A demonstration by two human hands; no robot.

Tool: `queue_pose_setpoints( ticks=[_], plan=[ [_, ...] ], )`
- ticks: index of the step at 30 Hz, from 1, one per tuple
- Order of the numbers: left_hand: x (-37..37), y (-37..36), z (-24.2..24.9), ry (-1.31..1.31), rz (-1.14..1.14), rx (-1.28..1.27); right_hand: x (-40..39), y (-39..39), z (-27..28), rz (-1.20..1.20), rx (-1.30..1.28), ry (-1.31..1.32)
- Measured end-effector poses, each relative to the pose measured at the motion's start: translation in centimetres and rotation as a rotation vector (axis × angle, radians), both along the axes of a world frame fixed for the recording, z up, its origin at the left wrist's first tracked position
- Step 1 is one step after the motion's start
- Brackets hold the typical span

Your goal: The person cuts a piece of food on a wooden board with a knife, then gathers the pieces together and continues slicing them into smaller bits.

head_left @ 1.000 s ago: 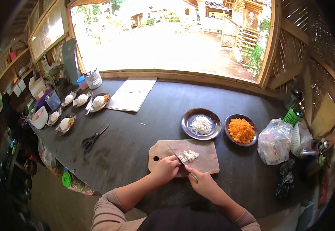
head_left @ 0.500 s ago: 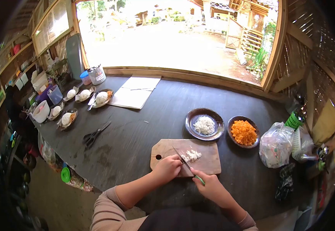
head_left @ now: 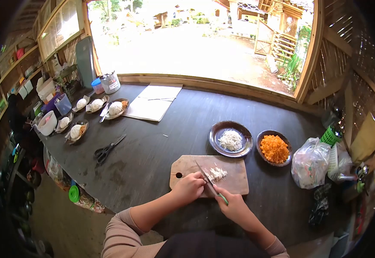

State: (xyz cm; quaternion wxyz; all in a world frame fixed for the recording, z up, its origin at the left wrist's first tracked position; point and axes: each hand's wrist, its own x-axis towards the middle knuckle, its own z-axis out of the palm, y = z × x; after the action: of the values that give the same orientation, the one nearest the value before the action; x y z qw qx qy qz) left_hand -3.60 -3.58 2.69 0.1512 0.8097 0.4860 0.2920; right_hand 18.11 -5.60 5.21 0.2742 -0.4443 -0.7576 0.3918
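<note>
My right hand [head_left: 231, 204] is closed round the green handle of a knife [head_left: 208, 180], its blade slanting up and left over a wooden cutting board [head_left: 235, 172]. Against the blade's left side rests my left hand [head_left: 190, 187], fingers curled down on the board; whatever they hold is hidden beneath them. Just right of the blade lies a small heap of white chopped pieces [head_left: 216, 174]. Beyond the board stands a dark plate [head_left: 213, 145] with a mound of white shreds [head_left: 230, 140]. Next to it a dark bowl [head_left: 261, 159] holds finely chopped orange food [head_left: 274, 148].
Black scissors [head_left: 105, 151] lie on the table left of the board. Several plates of rice [head_left: 115, 107] stand at the far left, near papers [head_left: 153, 103]. A plastic bag [head_left: 310, 163] and a green basket [head_left: 330, 136] are at the right. A window ledge [head_left: 222, 88] borders the back.
The view has shifted slightly, moving everything a little right. The knife blade is tilted a bit differently beside my left fingers; both hands stay at the board.
</note>
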Motion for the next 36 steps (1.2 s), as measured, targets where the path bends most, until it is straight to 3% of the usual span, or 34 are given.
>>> queue_pose_setpoints(
  ticks=[36],
  plan=[
    [-0.1,0.0,-0.3,0.005,0.011,0.016,0.2,-0.2,0.1,0.014,-0.002,-0.04]
  ],
)
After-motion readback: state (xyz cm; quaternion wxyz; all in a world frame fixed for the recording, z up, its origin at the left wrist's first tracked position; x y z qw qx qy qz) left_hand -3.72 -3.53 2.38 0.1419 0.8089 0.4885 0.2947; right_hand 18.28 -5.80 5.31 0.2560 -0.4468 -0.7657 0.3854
